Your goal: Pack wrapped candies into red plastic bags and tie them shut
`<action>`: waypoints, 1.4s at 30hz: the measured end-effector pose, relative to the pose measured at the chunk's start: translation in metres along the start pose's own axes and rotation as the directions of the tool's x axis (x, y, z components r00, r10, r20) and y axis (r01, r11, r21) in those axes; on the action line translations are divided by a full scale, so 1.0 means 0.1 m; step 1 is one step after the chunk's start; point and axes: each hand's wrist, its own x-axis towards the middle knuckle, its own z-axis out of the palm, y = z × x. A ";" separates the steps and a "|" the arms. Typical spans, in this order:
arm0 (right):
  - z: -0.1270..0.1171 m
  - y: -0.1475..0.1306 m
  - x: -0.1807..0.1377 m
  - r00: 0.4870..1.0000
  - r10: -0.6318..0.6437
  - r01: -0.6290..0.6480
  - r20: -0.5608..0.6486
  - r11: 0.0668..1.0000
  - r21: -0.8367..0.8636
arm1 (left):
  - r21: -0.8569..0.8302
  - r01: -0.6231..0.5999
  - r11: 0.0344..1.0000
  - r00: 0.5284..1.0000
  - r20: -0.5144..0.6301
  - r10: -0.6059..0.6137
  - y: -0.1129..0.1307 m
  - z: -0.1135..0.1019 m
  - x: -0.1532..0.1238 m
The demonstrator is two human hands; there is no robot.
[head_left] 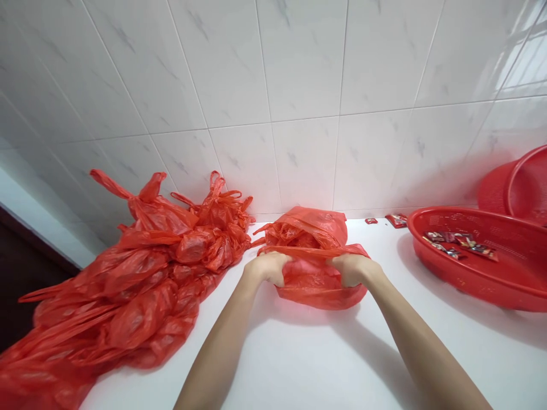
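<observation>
A thin red plastic bag (316,285) is spread between my two hands above the white table. My left hand (270,267) grips its left side, fingers partly tucked inside the mouth. On the opposite side my right hand (351,269) holds the bag, with its fingertips hidden in the plastic. The mouth is pulled wide, and I cannot make out anything inside. Just behind it, against the wall, lies a crumpled stack of red plastic bags (318,222).
Many filled, red plastic bags (145,285) are heaped on the left. At right a red oval basket (478,285) holds several small wrapped snacks (465,242). Another red basket (496,191) leans behind it. Loose wrapped snacks (397,220) lie by the tiled wall (299,159).
</observation>
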 end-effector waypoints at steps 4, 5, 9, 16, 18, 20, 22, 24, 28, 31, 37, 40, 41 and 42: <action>-0.02 0.04 -0.02 1.000 0.006 -0.006 0.014 1.000 0.011 | 0.081 -0.008 0.997 0.985 0.170 -0.006 0.11 0.05 0.06; -0.03 0.05 -0.03 1.000 0.020 -0.020 0.018 1.000 0.014 | 0.083 -0.015 0.996 0.982 0.191 -0.001 0.13 0.07 0.07; -0.05 0.11 -0.03 0.997 0.075 -0.075 0.036 0.997 0.024 | 0.086 -0.029 0.996 0.964 0.265 0.005 0.16 0.14 0.13; -0.01 0.15 0.12 0.994 0.096 -0.097 0.057 0.995 0.018 | 0.110 -0.083 0.990 0.960 0.275 0.050 0.31 0.12 0.04; 0.00 0.14 0.14 0.995 0.086 -0.086 0.054 0.996 0.015 | 0.062 -0.117 0.991 0.973 0.209 0.102 0.37 0.08 -0.03; 0.00 0.13 0.15 0.997 0.066 -0.067 0.037 0.998 0.015 | -0.014 -0.179 0.984 0.977 0.119 0.179 0.42 0.04 -0.10; 0.01 0.11 0.14 0.999 0.039 -0.039 0.010 0.999 0.023 | -0.048 -0.228 0.972 0.971 0.062 0.231 0.45 0.02 -0.14; 0.01 0.10 0.13 1.000 0.019 -0.018 -0.008 0.999 0.031 | -0.031 -0.215 0.976 0.975 0.045 0.216 0.47 0.03 -0.14; 0.02 0.11 0.16 0.999 0.047 -0.047 0.011 0.999 0.014 | 0.046 -0.053 0.998 0.993 0.109 0.047 0.41 0.07 -0.06; 0.04 0.18 0.20 0.996 0.079 -0.080 0.027 0.997 0.009 | 0.061 -0.026 0.998 0.983 0.185 0.015 0.35 0.10 0.00; 0.04 0.31 0.16 0.994 0.110 -0.111 0.022 0.993 0.045 | -0.069 -0.204 0.977 0.974 0.088 0.209 0.29 0.08 0.02; 0.01 0.34 0.03 0.998 0.068 -0.067 -0.011 0.996 0.066 | -0.157 -0.383 0.910 0.914 -0.204 0.349 0.28 0.10 0.02; 0.00 0.35 -0.04 0.999 0.013 -0.009 -0.032 0.995 0.103 | -0.166 -0.408 0.898 0.889 -0.295 0.350 0.28 0.12 0.02; -0.02 0.38 -0.11 0.996 -0.066 0.074 -0.054 0.985 0.158 | -0.169 -0.417 0.893 0.866 -0.374 0.333 0.27 0.14 0.01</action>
